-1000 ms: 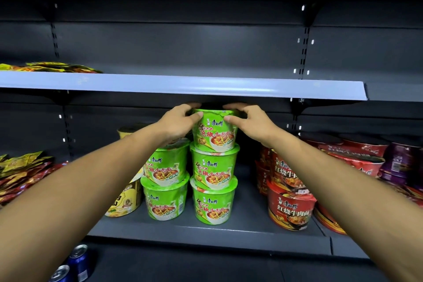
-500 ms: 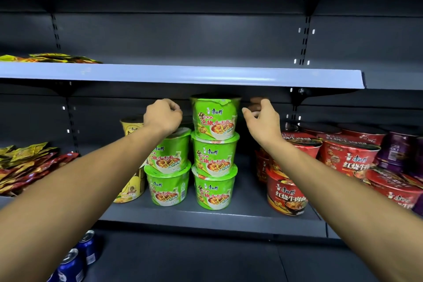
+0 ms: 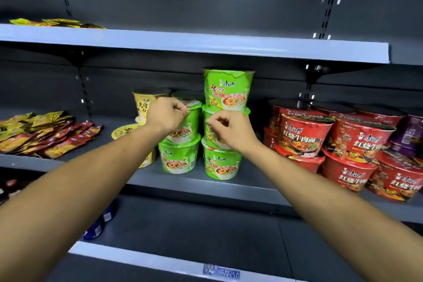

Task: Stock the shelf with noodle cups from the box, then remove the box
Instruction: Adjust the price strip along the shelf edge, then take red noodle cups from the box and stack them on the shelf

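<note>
On the middle shelf (image 3: pixel 256 178) of the dark rack, at my far left, lies a heap of flat yellow and red snack packets (image 3: pixel 45 133), and below them a few blue cans (image 3: pixel 98 226) stand on the bottom level. Next come some yellow cups (image 3: pixel 144 103), partly hidden behind my left forearm. My left grip (image 3: pixel 166 114) hangs in front of the upper cup of the left stack (image 3: pixel 178 160) of green noodle cups, which is two high. Its fingers are curled into a fist with nothing in them that I can see, though the fingertips sit close to that cup's lid rim and I cannot tell whether they touch it. Just beside it is the right stack (image 3: pixel 220 166), three high and upright, with its top cup (image 3: pixel 226 89) reaching close under the shelf above. My right grip (image 3: pixel 231 129) covers the middle cup of that stack, also clenched, its thumb and forefinger drawn together on nothing. Both stacks stand near the front edge of the shelf. Further right, past a small gap, red noodle bowls (image 3: pixel 304 135) are piled two high, and purple bowls (image 3: pixel 409 133) sit at the far right edge.
</note>
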